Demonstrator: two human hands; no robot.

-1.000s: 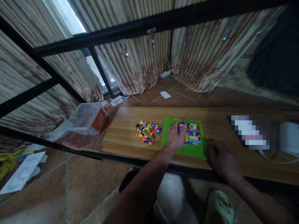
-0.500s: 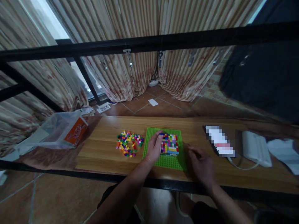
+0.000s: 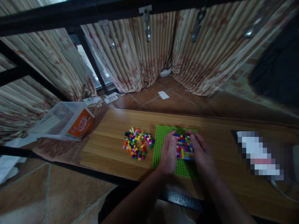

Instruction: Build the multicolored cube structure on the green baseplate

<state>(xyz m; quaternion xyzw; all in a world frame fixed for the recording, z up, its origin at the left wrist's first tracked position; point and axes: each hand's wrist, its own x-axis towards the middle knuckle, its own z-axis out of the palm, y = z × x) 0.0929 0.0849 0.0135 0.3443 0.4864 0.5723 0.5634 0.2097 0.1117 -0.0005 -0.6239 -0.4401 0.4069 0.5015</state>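
A block of many-coloured building bricks point(image 3: 184, 146) is over the green studded baseplate point(image 3: 159, 146); whether it is pressed onto the studs or lifted I cannot tell. My left hand point(image 3: 168, 152) grips its left side, fingers at the far left corner. Against the right side lies my right hand point(image 3: 202, 152), its fingers curled over the far right corner. Both hands hide the block's side edges. Left of the baseplate, loose small bricks point(image 3: 134, 141) in mixed colours lie in a rough ring on the wooden board.
At the far left stands a clear plastic box point(image 3: 56, 124) with an orange label. A phone point(image 3: 257, 155), its screen blurred out, lies right of the baseplate with a cable point(image 3: 282, 191). A black metal bar point(image 3: 93, 9) with hanging clips crosses above the wooden board point(image 3: 102, 143).
My right hand has moved left from beside the baseplate onto the block's right side. My left hand stays on the left side. The view has shifted, with everything appearing nearer.
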